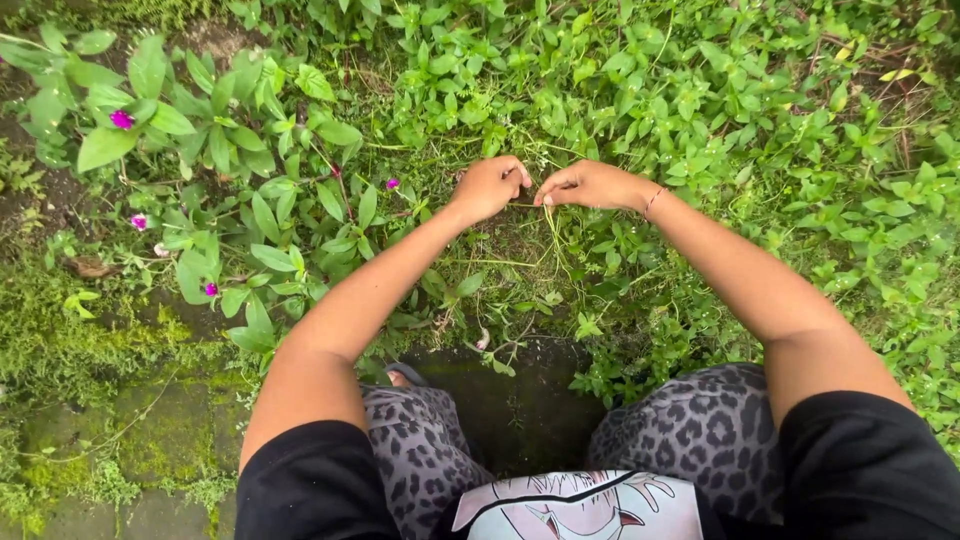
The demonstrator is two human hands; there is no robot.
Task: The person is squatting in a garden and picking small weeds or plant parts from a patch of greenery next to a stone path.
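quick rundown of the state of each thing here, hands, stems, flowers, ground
left hand: closed, pinching thin grass stems
right hand: closed, pinching the same stems, fingertips nearly meeting the left
grass stems: thin, green, hanging down from the fingers
pink flowers: in bloom, upright on leafy plants, untouched
paving: mossy, damp-looking
bracelet: worn on right wrist

Left hand (488, 186): closed, fingers pinched on thin grass stem (527, 204), low over ground cover
Right hand (588, 184): closed, fingertips pinching same stem, almost touching left hand; thin bracelet (653, 202) on wrist
Low green weeds (640, 90): dense, fill upper and right part of view
Leafy plant with small magenta flowers (122, 119): left of hands
Mossy paving (150, 430): lower left, damp
Knees in grey leopard-print trousers (700, 430): bottom, person squatting; black sleeves (860, 470) at both sides
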